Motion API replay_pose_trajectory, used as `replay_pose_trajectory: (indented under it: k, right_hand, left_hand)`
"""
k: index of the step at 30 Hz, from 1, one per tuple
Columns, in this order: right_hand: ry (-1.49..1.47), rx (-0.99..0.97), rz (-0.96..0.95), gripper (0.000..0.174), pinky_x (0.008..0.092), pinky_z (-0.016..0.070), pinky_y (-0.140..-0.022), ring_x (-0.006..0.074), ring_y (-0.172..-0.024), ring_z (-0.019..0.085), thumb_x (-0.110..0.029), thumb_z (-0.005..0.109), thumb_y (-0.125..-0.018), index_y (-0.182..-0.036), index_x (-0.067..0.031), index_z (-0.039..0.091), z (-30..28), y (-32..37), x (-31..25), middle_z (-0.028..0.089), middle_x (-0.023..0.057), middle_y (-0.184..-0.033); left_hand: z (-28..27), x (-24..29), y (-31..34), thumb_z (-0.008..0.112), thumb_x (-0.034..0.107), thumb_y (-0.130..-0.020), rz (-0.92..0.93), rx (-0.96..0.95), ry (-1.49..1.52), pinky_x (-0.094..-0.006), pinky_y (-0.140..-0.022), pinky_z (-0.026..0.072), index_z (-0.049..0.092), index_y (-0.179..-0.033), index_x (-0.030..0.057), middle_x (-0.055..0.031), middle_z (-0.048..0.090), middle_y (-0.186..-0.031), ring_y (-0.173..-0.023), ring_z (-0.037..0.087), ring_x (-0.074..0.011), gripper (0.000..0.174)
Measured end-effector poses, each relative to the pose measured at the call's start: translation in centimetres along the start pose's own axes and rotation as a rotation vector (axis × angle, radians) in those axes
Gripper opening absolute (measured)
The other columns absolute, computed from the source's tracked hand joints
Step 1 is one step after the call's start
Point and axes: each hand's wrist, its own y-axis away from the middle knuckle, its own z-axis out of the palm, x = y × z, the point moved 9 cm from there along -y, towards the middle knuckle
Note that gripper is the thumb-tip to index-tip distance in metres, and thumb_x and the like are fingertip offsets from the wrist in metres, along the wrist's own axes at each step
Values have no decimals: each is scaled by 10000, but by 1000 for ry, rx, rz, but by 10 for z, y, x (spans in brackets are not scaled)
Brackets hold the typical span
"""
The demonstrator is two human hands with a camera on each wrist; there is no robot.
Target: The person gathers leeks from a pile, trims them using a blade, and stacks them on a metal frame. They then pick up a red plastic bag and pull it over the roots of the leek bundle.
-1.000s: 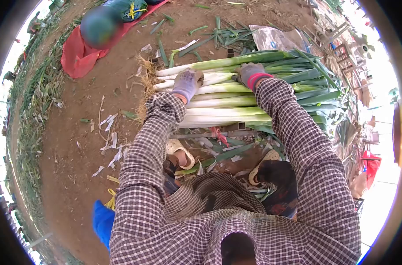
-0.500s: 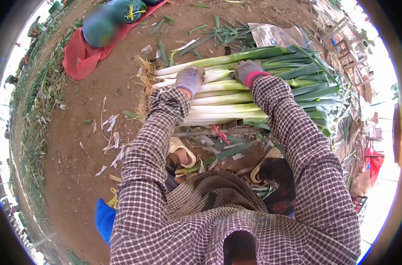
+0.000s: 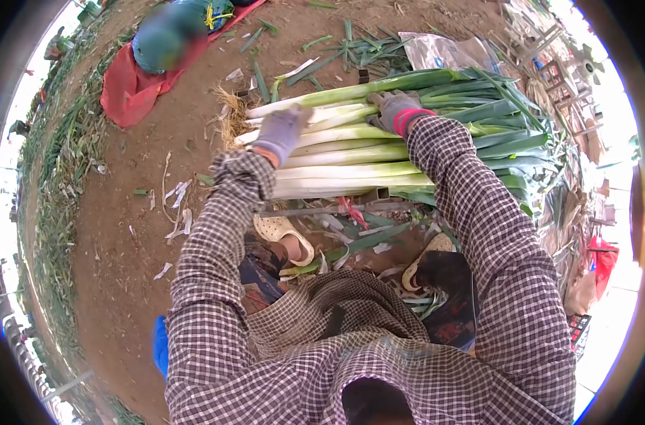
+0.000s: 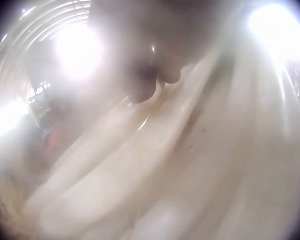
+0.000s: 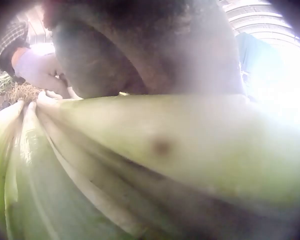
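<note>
A wide row of leeks (image 3: 351,171) lies side by side, roots (image 3: 232,119) to the left and green leaves (image 3: 503,145) to the right. My gloved left hand (image 3: 278,132), blurred, is over the white stalks near the root end. Its fingertips (image 4: 142,91) come down at a white stalk in the left wrist view; I cannot tell whether they grip it. Farther right, my gloved right hand (image 3: 398,112) holds a leek where white turns to green, fingers across the top. Dark and close, that glove (image 5: 145,55) covers the upper right wrist view.
A metal bar (image 3: 301,211) runs along the leeks' near side, my clog-shod feet (image 3: 283,230) just below. Behind lie cut leaves (image 3: 368,53) and a clear plastic sheet (image 3: 446,53). Red cloth (image 3: 128,88) is at the far left, with wooden stools (image 3: 557,78) at right.
My left hand has shifted left along the white stalks toward the roots and is now blurred. The right hand stays at nearly the same place on the leeks.
</note>
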Motion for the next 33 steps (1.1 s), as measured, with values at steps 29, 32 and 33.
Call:
replay_pose_trajectory:
  k: [29,32,33]
  right_hand:
    - [60,105,-84,431,498,386,-1017,306,-1220,550,-440,477,-982,-1367,-248,507,-9,-2,-14,602,127,-1283]
    - [45,191,-80,412,485,382,-1029,292,-1243,531,-412,489,-978,-1361,-265,510,-12,-11,-8,580,102,-1315]
    - [59,181,-79,405,482,380,-1033,288,-1252,525,-400,492,-976,-1359,-269,511,-7,-14,-8,574,95,-1323]
  left_hand:
    - [42,-90,7,621,268,-874,-277,-394,-99,-427,-921,496,650,-1183,96,-177,659,-1106,-1064,629,-326,355]
    - [44,-106,-11,621,239,-877,-281,-354,-117,-424,-846,538,673,-1147,82,-182,676,-1105,-992,668,-334,316]
    - [55,-109,-17,617,236,-882,-276,-395,-128,-427,-834,543,682,-1127,72,-183,679,-1103,-975,673,-336,302]
